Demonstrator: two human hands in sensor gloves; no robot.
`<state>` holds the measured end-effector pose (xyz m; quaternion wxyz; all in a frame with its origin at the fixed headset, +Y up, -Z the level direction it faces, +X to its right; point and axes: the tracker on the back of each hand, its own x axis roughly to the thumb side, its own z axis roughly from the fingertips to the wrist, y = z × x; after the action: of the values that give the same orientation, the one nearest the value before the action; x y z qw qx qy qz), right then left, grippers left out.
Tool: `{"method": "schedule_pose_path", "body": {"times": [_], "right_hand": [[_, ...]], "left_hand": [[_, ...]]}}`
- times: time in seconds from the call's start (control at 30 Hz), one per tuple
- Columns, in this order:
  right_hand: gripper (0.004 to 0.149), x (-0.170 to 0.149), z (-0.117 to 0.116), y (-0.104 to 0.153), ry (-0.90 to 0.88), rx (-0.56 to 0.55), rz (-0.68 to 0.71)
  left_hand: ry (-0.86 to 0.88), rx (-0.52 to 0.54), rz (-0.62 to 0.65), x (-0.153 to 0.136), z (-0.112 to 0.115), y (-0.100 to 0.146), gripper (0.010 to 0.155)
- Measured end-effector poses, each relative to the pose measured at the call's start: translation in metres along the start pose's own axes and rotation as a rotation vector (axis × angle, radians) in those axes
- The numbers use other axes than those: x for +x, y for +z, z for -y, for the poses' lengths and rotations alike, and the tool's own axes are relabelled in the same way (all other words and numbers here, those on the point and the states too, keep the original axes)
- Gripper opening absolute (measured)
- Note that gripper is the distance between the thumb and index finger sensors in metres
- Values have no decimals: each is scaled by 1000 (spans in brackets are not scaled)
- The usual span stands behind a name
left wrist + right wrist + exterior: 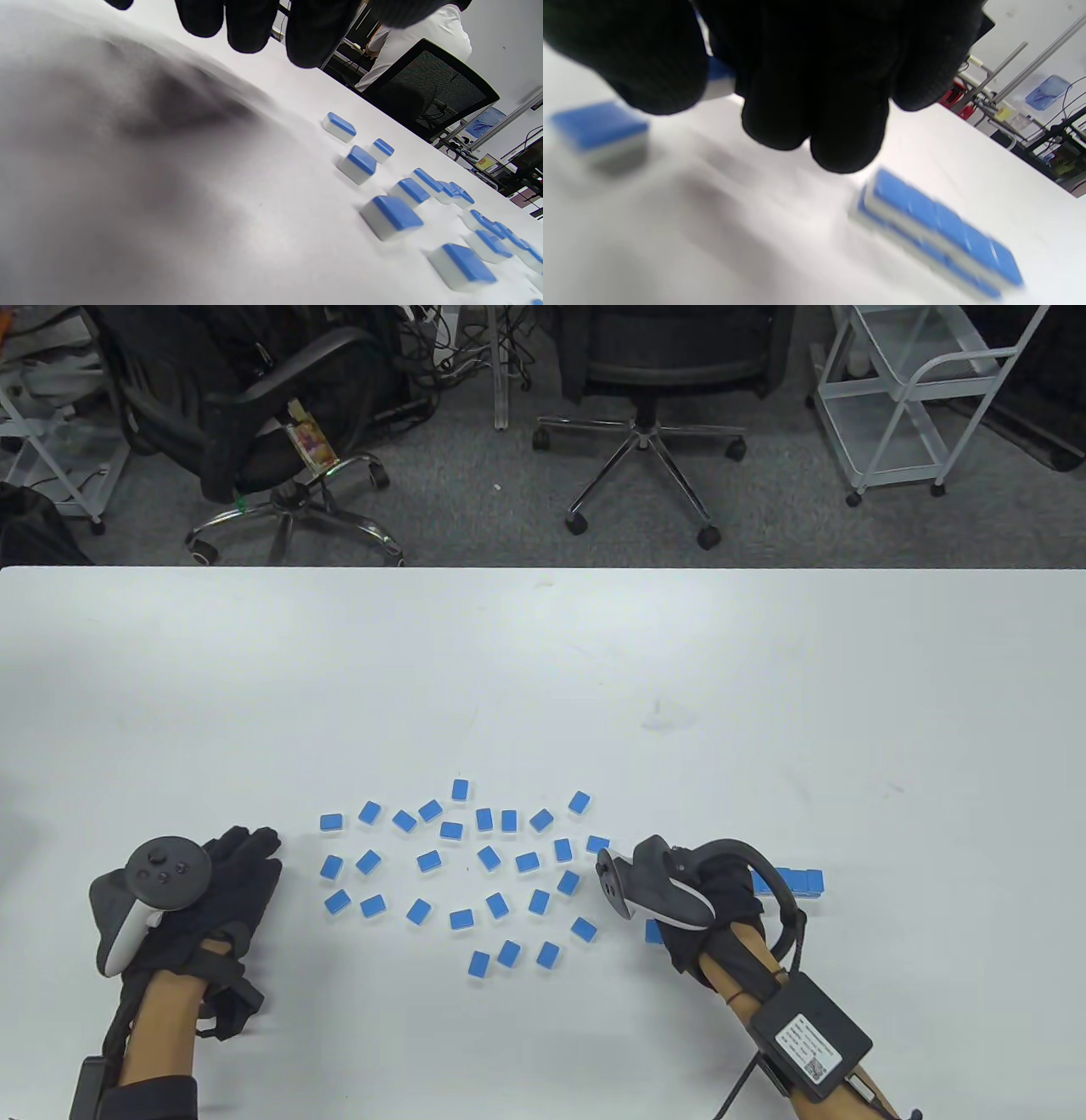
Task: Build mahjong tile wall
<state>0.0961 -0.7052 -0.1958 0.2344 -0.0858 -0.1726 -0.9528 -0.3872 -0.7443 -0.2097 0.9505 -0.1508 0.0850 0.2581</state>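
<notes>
Several blue-backed mahjong tiles (488, 858) lie scattered face down on the white table (543, 661). A short two-layer tile wall (802, 882) stands right of my right hand and shows in the right wrist view (937, 231). My right hand (679, 899) hovers between the scatter and the wall with its fingers (814, 118) curled together. A blue and white tile (719, 72) shows in the gap by the thumb; I cannot tell whether the hand holds it. My left hand (225, 891) rests flat on the table left of the tiles, empty, fingertips (250, 25) above bare table.
A loose tile (653, 931) lies partly under my right hand. The nearest tiles to my left hand (392, 216) lie to its right. Office chairs (653, 381) and a white cart (916, 398) stand beyond the table's far edge.
</notes>
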Motion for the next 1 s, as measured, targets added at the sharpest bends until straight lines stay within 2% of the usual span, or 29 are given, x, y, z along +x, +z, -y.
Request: {"method": "schedule_pose_path", "body": {"times": [0.17, 0.5, 1.0], "right_hand": [[58, 6, -18, -4, -22, 85, 35], [58, 12, -23, -4, -1, -3, 46], [59, 15, -28, -6, -31, -33, 73]], "left_hand": [[-5, -1, -2, 0, 0, 1, 64], [3, -3, 3, -1, 0, 1, 65], [3, -9, -1, -1, 0, 0, 65]]}}
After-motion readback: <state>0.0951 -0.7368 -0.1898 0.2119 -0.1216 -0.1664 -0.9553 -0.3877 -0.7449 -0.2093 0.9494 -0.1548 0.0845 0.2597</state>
